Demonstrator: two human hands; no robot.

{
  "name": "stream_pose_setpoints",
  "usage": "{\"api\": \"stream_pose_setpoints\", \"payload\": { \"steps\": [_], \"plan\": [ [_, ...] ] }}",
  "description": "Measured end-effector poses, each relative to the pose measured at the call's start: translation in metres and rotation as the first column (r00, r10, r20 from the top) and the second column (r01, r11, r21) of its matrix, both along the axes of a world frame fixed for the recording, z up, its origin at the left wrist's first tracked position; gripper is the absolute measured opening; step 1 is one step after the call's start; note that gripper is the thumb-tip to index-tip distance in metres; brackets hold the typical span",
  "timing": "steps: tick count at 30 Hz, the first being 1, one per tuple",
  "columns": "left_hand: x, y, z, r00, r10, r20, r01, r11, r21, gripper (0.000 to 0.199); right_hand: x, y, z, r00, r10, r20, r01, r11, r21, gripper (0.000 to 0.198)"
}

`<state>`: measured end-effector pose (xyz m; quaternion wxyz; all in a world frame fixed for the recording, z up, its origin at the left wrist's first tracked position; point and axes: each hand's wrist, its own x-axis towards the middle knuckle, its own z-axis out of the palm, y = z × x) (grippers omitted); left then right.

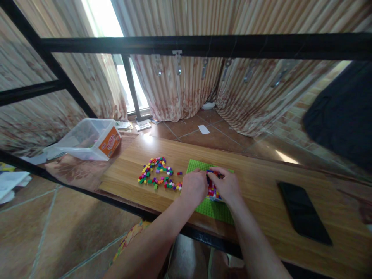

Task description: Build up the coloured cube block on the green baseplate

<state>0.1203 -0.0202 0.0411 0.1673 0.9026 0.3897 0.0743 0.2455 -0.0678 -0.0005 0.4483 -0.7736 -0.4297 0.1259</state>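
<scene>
A green studded baseplate (pixel 213 209) lies on the wooden table, with a block of small multicoloured toy bricks (pixel 213 190) on it. My left hand (pixel 195 186) is closed at the left side of this brick build; its fingertips are hidden. From the right, my right hand (pixel 228 185) curls its thumb and fingers over the top of the build, around a few dark blue and red bricks. Both hands meet over the plate. To the left, many loose coloured bricks (pixel 157 170) are spread in a rough ring, some of them close to my left wrist.
A black phone (pixel 305 213) lies on the table (pixel 261 190) at the right. Beyond the table's left end stands a clear plastic box (pixel 90 135) with an orange label. A black metal rail (pixel 186 44) crosses in front of the curtains (pixel 180 89). Paper (pixel 204 129) lies on the tiled floor.
</scene>
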Motion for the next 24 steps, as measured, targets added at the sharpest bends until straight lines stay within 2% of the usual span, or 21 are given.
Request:
{"api": "stream_pose_setpoints", "payload": {
  "steps": [5,8,11,14,20,24],
  "plan": [
    [-0.004,0.005,0.001,0.999,0.013,0.03,-0.012,1.0,-0.024,0.037,-0.001,-0.005,0.001,0.998,0.044,-0.037,-0.041,0.996,0.085,0.035],
    [-0.01,0.018,0.003,0.998,0.044,0.053,-0.042,0.998,-0.048,0.034,0.006,-0.012,-0.002,0.986,-0.013,-0.165,0.038,0.989,0.146,0.043],
    [-0.021,0.036,0.005,0.994,0.113,-0.011,-0.113,0.993,-0.026,0.033,0.018,-0.022,-0.005,0.963,-0.076,-0.26,0.118,0.982,0.148,0.048],
    [-0.033,0.051,0.005,0.984,0.152,-0.091,-0.155,0.987,-0.03,0.033,0.03,-0.031,-0.005,0.955,-0.018,-0.295,0.057,0.99,0.126,0.048],
    [-0.044,0.062,-0.003,0.977,0.167,-0.132,-0.175,0.983,-0.058,0.031,0.039,-0.041,-0.002,0.935,0.177,-0.309,-0.164,0.984,0.068,0.047],
    [-0.045,0.065,-0.008,0.97,0.174,-0.167,-0.185,0.981,-0.053,0.03,0.037,-0.041,-0.004,0.939,0.213,-0.269,-0.223,0.975,-0.004,0.047]
  ]
}}
